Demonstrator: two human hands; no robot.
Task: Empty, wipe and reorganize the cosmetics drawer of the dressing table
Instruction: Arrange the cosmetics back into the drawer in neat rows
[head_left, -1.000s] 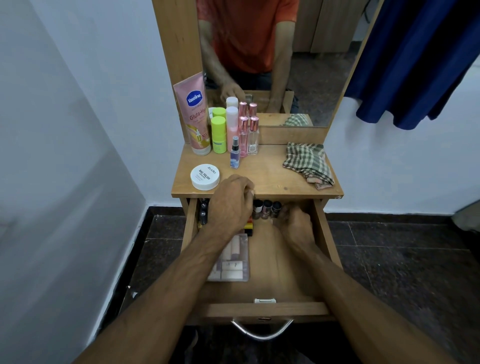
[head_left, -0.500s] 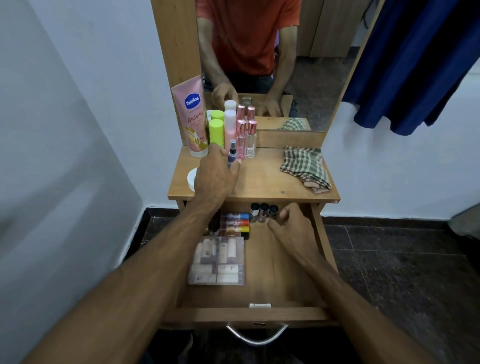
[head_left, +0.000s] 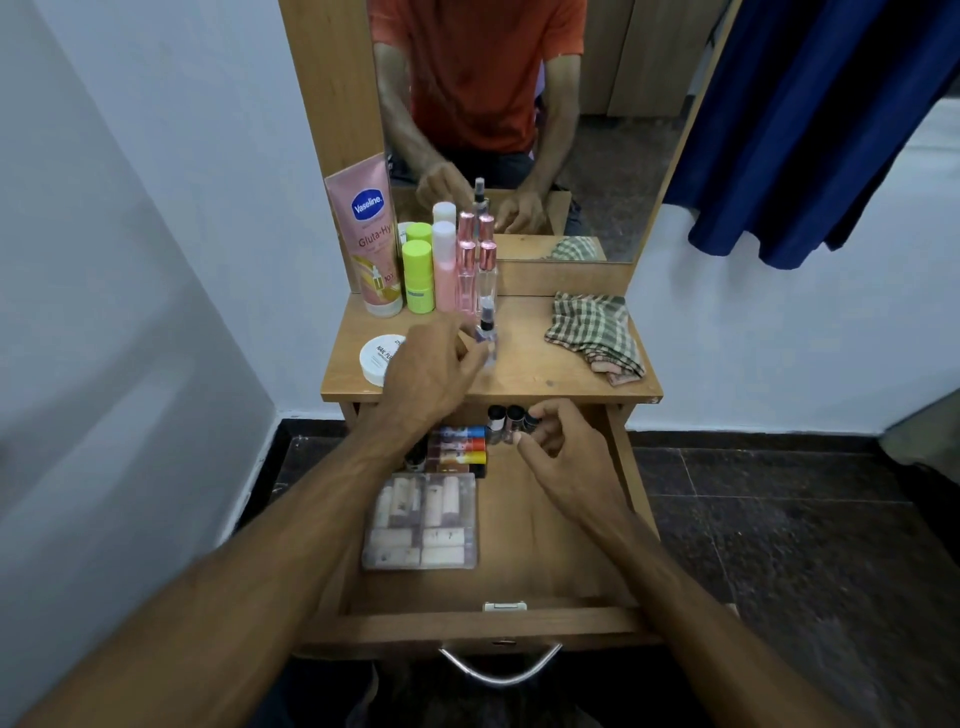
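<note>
Looking down from the head view, the left hand (head_left: 434, 369) now sits up on the tabletop (head_left: 524, 364), its fingers pinched round the small spray bottle (head_left: 487, 338) standing just in front of the row of pink bottles; 1 second ago this hand was down inside the drawer (head_left: 524, 551), so it has carried itself from the drawer to the top. The right hand (head_left: 558, 457) stays in the far right of the drawer, fingers curled around one of the 3 small dark-capped bottles (head_left: 511, 421) standing against the back wall. I judge the emptying is underway: items are going up onto the top one at a time.

Left in the drawer are a stack of lip balm sticks (head_left: 460, 447) at the far side and a clear plastic case (head_left: 422, 522) of pale tubes on the near left. The checked cloth (head_left: 595, 335) lies on the right of the tabletop, not yet used for wiping.

Readable writing: the pink tube (head_left: 370, 234) leaning far left says "Vaseline" and "Gluta-Hy". The white round jar (head_left: 379, 356), partly hidden behind the left hand, shows "NAIL" and little more. The lime-capped bottle (head_left: 418, 275) has a label too small to read.
</note>
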